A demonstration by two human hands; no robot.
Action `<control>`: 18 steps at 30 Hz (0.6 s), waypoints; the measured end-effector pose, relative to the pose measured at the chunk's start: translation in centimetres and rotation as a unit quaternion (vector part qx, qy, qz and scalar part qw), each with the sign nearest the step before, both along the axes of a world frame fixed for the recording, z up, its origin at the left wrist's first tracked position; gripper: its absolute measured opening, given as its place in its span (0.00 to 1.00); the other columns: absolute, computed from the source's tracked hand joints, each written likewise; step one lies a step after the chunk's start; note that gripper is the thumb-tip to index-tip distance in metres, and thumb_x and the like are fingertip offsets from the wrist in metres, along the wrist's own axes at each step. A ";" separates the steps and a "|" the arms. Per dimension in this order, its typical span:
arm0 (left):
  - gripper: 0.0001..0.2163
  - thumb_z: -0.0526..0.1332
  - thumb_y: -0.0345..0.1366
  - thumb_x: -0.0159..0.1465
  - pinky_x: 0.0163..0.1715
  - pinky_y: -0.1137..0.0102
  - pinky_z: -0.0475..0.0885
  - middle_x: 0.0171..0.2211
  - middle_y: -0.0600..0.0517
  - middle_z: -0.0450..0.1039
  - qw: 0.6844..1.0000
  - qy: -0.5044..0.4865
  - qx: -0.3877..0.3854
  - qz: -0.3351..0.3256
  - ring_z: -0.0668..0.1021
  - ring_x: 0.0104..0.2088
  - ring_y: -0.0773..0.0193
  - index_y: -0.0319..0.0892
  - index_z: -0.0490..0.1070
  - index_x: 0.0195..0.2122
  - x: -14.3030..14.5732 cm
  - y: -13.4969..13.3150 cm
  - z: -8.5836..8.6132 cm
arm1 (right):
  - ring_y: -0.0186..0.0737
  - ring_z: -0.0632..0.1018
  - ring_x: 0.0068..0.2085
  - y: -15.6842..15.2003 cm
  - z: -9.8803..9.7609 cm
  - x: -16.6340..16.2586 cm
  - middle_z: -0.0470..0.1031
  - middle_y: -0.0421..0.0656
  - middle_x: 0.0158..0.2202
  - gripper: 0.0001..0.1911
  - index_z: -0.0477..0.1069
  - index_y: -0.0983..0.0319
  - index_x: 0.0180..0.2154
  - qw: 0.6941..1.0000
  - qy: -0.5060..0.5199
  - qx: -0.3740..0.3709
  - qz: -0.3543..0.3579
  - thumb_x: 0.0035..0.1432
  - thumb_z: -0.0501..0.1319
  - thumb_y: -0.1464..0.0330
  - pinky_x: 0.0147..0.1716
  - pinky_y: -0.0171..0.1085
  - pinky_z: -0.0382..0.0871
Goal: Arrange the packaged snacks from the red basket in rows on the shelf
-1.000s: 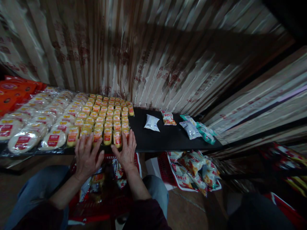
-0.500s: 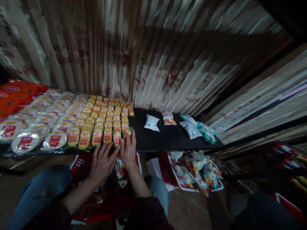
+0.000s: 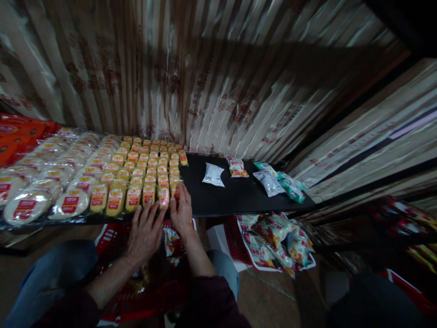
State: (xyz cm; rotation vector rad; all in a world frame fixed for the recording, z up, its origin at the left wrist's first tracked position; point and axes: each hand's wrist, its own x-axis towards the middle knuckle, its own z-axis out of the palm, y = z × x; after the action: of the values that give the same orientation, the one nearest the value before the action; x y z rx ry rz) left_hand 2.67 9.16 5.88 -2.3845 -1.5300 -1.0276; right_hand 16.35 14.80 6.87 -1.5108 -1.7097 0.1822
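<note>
Head view, dim light. Yellow packets [image 3: 133, 198] sit in close columns on the black shelf [image 3: 211, 202], the front ones near its edge, white round packs [image 3: 70, 202] to their left. I have my right hand [image 3: 182, 214] at the front of the rightmost column, fingers close together and laid over the end packet [image 3: 175, 190]; whether thumb and fingers truly pinch it I cannot tell, as my own hand and the gloom cover the contact. My left hand [image 3: 145, 234] sits lower, fingers a little spread, tips at the shelf's front edge below the neighbouring columns, nothing seen in its grip. Step in hand, as I judge it: squaring the front of the block. Best done with light, flat pressure straight back along the column, since soft wrapped goods would probably ride up under a hard shove. Right fingers should also guard the outer flank, where bare shelf offers no stop against a sideways slide. Left fingertips can serve as a fence at the edge.
</note>
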 end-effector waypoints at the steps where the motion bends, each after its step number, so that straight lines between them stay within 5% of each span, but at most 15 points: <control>1: 0.22 0.58 0.33 0.61 0.63 0.49 0.48 0.59 0.39 0.65 1.000 0.000 0.002 -0.001 0.56 0.66 0.49 0.40 0.67 0.57 0.1 0.1 0.0 | 0.46 0.61 0.64 0.0 0.0 0.0 0.61 0.56 0.62 0.27 0.58 0.70 0.61 1.000 0.001 -0.004 -0.001 0.63 0.49 0.65 0.61 0.49 0.60; 11: 0.28 0.51 0.27 0.63 0.65 0.51 0.45 0.62 0.40 0.60 0.998 0.038 0.042 -0.019 0.53 0.66 0.55 0.38 0.52 0.65 0.5 1.2 -0.4 | 0.43 0.65 0.62 0.4 -0.3 0.0 0.66 0.52 0.60 0.27 0.59 0.66 0.60 1.000 0.030 -0.001 0.007 0.60 0.51 0.68 0.60 0.46 0.61; 18: 0.20 0.56 0.31 0.62 0.64 0.50 0.48 0.62 0.38 0.61 1.000 0.014 0.019 0.020 0.50 0.67 0.52 0.39 0.68 0.56 0.7 1.0 0.1 | 0.43 0.66 0.61 0.3 0.2 0.0 0.66 0.52 0.60 0.26 0.60 0.68 0.60 0.999 0.038 -0.023 0.007 0.61 0.50 0.67 0.60 0.44 0.61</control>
State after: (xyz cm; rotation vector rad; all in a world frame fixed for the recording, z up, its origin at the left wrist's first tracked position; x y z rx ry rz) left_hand 3.35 10.18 6.03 -2.3234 -1.5280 -1.0022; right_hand 16.36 15.14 7.11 -1.5059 -1.6664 0.2856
